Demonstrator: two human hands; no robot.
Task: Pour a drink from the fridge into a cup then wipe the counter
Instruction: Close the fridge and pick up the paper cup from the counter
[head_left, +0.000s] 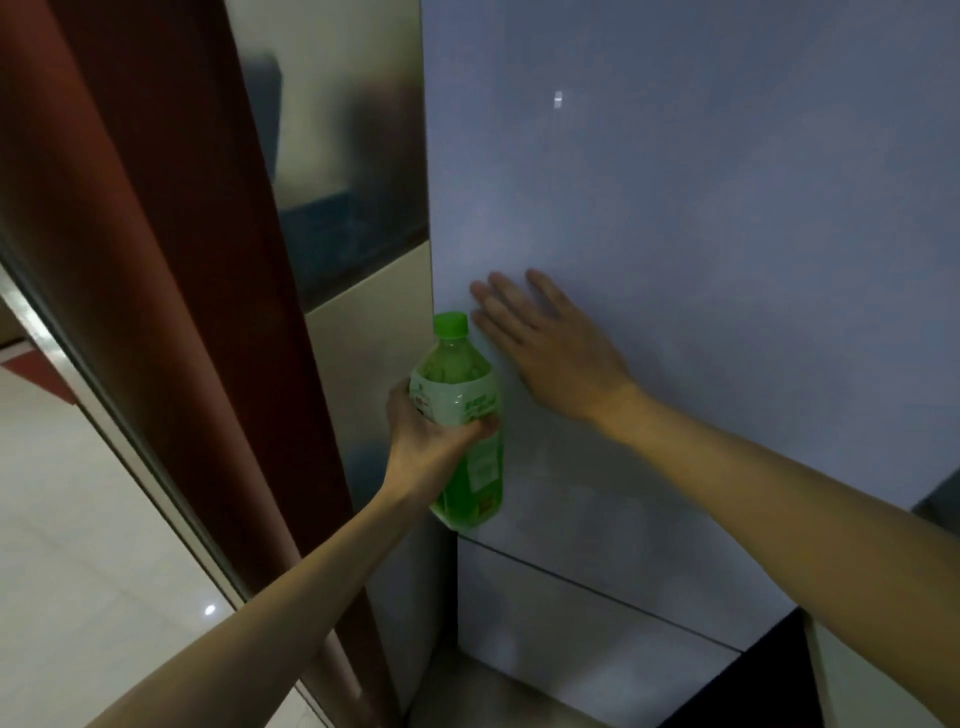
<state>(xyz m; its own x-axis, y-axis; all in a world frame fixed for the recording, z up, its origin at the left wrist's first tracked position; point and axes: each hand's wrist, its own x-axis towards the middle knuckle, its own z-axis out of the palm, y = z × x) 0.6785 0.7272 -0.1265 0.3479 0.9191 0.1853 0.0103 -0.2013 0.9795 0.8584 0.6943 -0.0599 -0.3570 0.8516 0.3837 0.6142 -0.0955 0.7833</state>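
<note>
A green plastic drink bottle (465, 415) with a green cap and pale label stands upright in my left hand (431, 436), which grips it around the middle. My right hand (550, 348) lies flat, fingers spread, against the pale blue-grey fridge door (727, 260), near the door's left edge. The door looks shut. No cup, cloth or counter is in view.
A lower fridge drawer front (571, 623) sits below the door. Left of the fridge runs a shiny metal and cream wall panel (353, 208), then a dark red door frame (156, 260). Pale tiled floor (78, 519) lies at the lower left.
</note>
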